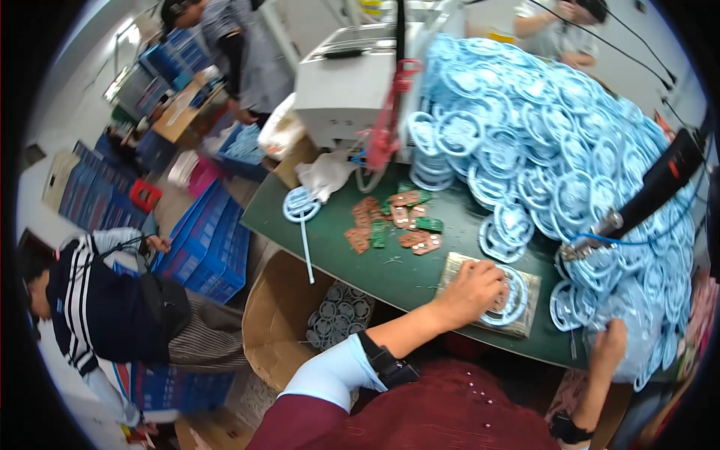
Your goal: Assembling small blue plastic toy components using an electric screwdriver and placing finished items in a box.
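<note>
My left hand (pixel 471 294) is closed, with its fingertips pressed at a light blue round plastic frame (pixel 517 296). A bit of a small brown circuit board shows under the fingers, mostly hidden by the hand. The frame lies on a flat rectangular fixture plate (pixel 521 328) near the table's front edge. Over to the right, my right hand (pixel 609 349) is at a clear plastic bag (pixel 641 326), its fingers curled. What they hold, if anything, is hidden. Several brown and green circuit boards (pixel 401 217) lie loose beyond my left hand.
A tall heap of light blue round frames (pixel 525 127) covers the table's right and back. A black powered screwdriver (pixel 660 187) slants in from the right. A grey machine (pixel 345 82) stands behind. A blue round-headed piece (pixel 301 206) overhangs the left edge, above a cardboard box (pixel 281 330). Other people work nearby.
</note>
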### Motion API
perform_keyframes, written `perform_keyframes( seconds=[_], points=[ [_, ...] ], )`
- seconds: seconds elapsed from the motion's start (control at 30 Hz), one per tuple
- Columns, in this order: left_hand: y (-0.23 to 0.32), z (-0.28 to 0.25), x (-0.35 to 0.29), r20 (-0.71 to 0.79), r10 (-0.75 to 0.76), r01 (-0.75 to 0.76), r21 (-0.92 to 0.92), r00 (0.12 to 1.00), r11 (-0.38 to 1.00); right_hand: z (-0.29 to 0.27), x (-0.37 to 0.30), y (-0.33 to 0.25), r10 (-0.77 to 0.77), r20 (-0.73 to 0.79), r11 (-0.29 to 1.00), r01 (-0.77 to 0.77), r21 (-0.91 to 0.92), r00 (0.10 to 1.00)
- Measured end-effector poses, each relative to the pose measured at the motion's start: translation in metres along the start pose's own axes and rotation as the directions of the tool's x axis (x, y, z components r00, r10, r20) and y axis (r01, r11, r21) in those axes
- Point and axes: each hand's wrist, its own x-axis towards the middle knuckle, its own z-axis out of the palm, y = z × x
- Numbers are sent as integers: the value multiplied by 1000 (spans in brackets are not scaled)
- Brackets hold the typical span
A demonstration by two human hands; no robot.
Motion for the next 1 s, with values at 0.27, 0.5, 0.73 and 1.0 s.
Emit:
perform_keyframes(
  seconds=[0.27,0.5,0.73,1.0],
  points=[
    [7,-10,-6,-24,-69,69,17,997,997,26,15,79,-111,33,977,115,-178,993],
    [15,-16,-1,234,-159,173,-41,959,984,-27,13,26,-192,-85,979,186,-79,978],
    [13,-24,1,266,-209,206,39,941,978,-20,36,-90,-470,-175,838,500,221,865],
    [9,-10,-9,84,-156,170,-209,984,963,13,11,-122,-395,142,797,262,545,908]
  ],
)
